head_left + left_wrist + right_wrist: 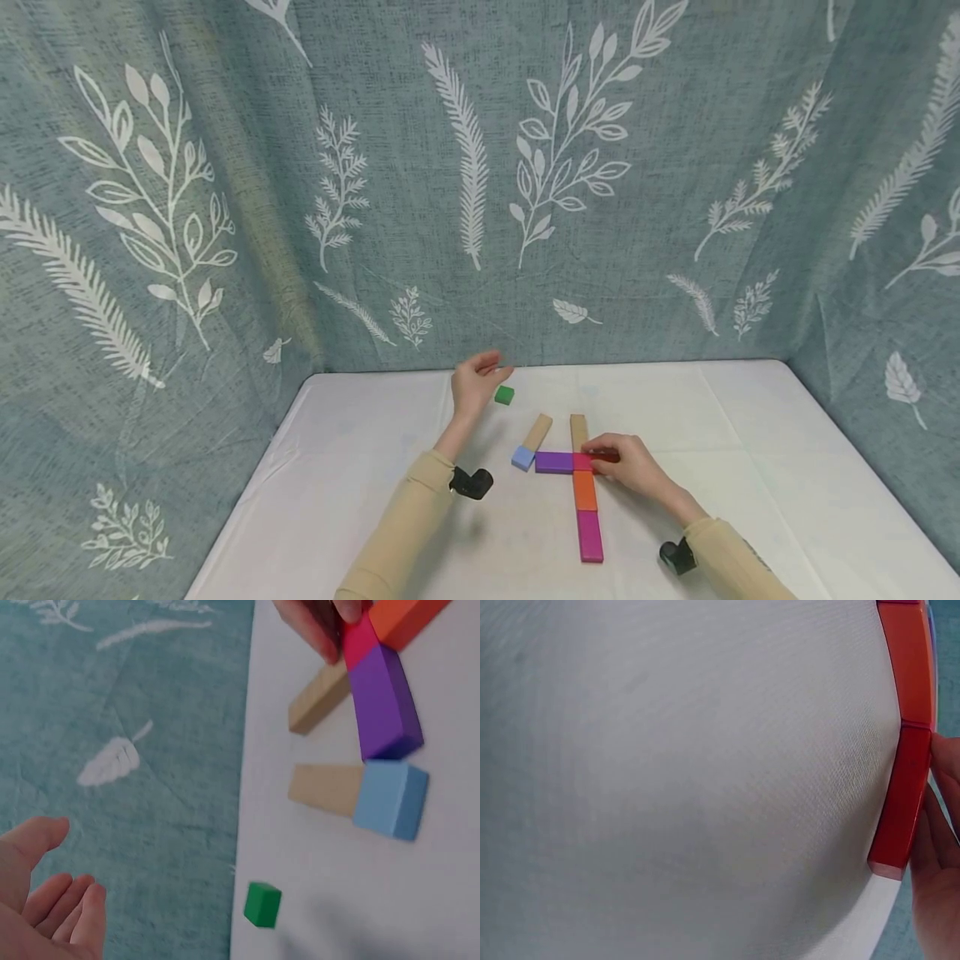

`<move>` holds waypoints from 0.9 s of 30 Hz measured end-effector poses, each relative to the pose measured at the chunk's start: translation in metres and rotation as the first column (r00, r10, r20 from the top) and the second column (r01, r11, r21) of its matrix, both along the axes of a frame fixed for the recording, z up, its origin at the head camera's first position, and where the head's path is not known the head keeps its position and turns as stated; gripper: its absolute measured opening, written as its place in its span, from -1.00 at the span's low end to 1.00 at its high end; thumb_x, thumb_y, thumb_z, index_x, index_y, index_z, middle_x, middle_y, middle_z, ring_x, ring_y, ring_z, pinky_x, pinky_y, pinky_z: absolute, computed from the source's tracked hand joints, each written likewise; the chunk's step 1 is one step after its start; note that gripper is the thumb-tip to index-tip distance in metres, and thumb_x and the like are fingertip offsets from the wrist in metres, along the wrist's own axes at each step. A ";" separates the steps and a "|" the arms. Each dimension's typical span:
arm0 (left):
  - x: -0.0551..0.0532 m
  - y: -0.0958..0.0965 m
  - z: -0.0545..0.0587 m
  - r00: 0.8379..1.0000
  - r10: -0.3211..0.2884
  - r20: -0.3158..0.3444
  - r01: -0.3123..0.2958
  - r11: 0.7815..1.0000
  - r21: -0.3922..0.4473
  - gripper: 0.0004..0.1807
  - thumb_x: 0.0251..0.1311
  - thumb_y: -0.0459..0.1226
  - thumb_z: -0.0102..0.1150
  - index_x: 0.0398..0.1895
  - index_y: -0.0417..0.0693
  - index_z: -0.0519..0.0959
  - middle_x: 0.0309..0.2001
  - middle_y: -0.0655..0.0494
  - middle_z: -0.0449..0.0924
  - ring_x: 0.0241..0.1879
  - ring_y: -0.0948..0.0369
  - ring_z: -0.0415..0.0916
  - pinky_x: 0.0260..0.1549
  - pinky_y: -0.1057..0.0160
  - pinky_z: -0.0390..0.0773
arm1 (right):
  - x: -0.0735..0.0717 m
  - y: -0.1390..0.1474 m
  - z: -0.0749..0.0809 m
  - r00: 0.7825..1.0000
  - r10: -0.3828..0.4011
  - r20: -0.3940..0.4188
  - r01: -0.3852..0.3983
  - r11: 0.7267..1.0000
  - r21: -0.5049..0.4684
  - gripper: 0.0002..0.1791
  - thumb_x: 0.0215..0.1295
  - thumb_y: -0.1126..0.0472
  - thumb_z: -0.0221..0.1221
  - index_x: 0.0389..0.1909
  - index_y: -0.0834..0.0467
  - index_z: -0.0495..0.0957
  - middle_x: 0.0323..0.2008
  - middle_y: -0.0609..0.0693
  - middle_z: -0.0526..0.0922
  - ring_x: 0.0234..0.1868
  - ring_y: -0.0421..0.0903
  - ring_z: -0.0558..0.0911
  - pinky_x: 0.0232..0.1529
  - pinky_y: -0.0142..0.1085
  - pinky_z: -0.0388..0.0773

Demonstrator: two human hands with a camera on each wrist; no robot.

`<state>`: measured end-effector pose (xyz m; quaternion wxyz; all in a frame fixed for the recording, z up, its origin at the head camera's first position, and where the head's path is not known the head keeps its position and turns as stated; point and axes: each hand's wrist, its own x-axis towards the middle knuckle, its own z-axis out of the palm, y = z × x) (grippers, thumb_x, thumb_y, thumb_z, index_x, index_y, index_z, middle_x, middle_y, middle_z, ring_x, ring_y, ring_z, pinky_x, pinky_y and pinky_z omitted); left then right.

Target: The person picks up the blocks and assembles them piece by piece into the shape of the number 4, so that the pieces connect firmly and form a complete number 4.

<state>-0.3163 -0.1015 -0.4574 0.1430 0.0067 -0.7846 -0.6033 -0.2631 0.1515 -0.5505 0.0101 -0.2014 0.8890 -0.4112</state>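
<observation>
Several coloured wooden blocks lie joined in a cross shape on the white table. At its centre is a pinkish-red block [360,643], with a purple block [553,462] to its left, a plain wooden block [578,429] behind and an orange block [585,491] in front. My right hand [636,463] pinches a dark red block [901,801] at the cross's right side, against the centre. My left hand [474,388] hovers beside a small green block [504,395] near the back edge, fingers loosely extended, holding nothing.
A magenta block [590,536] extends the cross toward the front. Left of it, a light blue block [522,457] meets a slanted plain wooden block [538,431], close to the purple one. A patterned teal curtain [420,183] hangs behind the white tablecloth [360,467].
</observation>
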 end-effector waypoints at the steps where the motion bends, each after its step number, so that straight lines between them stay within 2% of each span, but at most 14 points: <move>1: -0.002 -0.002 -0.002 1.000 0.000 0.013 0.000 1.000 -0.001 -0.59 0.06 -0.33 0.34 0.01 -0.28 0.58 0.00 -0.20 0.62 0.03 -0.06 0.57 0.01 0.16 0.60 | 0.000 0.000 0.000 1.000 0.002 -0.002 -0.002 1.000 0.000 -0.71 0.17 0.36 0.25 -0.06 0.21 0.63 -0.12 0.09 0.69 -0.12 -0.04 0.63 -0.07 -0.21 0.65; 7: -0.012 -0.012 -0.011 0.998 0.003 0.066 0.000 0.999 -0.052 -0.58 0.08 -0.29 0.33 0.02 -0.27 0.58 0.01 -0.18 0.62 0.02 -0.02 0.58 -0.05 0.17 0.63 | -0.001 0.002 -0.001 1.000 0.011 -0.002 -0.011 1.000 0.003 -0.71 0.17 0.35 0.24 -0.05 0.21 0.63 -0.11 0.08 0.69 -0.11 -0.04 0.63 -0.08 -0.23 0.65; 16: -0.023 -0.026 -0.025 0.993 -0.009 0.118 0.024 0.991 -0.129 -0.59 0.08 -0.31 0.32 0.02 -0.31 0.57 -0.01 -0.19 0.63 0.01 -0.04 0.58 -0.02 0.12 0.61 | -0.001 0.002 0.000 1.000 0.011 0.000 -0.011 1.000 -0.001 -0.71 0.18 0.35 0.24 -0.05 0.22 0.62 -0.11 0.09 0.69 -0.10 -0.01 0.63 -0.05 -0.19 0.64; 19: -0.026 -0.029 -0.034 0.992 -0.033 0.124 0.053 0.985 -0.163 -0.58 0.08 -0.33 0.31 0.02 -0.34 0.56 -0.01 -0.22 0.62 0.01 -0.06 0.58 -0.01 0.13 0.60 | -0.001 0.002 0.000 1.000 0.012 -0.002 -0.012 1.000 -0.003 -0.71 0.18 0.35 0.24 -0.04 0.22 0.62 -0.11 0.09 0.69 -0.10 -0.01 0.63 -0.05 -0.19 0.64; 27: -0.031 -0.031 -0.055 0.985 -0.125 0.120 0.146 0.973 -0.181 -0.57 0.07 -0.37 0.29 0.02 -0.42 0.53 -0.01 -0.29 0.60 0.03 -0.13 0.55 0.03 0.09 0.58 | -0.001 0.004 0.000 1.000 0.015 -0.003 -0.015 1.000 -0.003 -0.71 0.18 0.34 0.24 -0.04 0.20 0.62 -0.11 0.07 0.69 -0.11 -0.04 0.62 -0.06 -0.21 0.64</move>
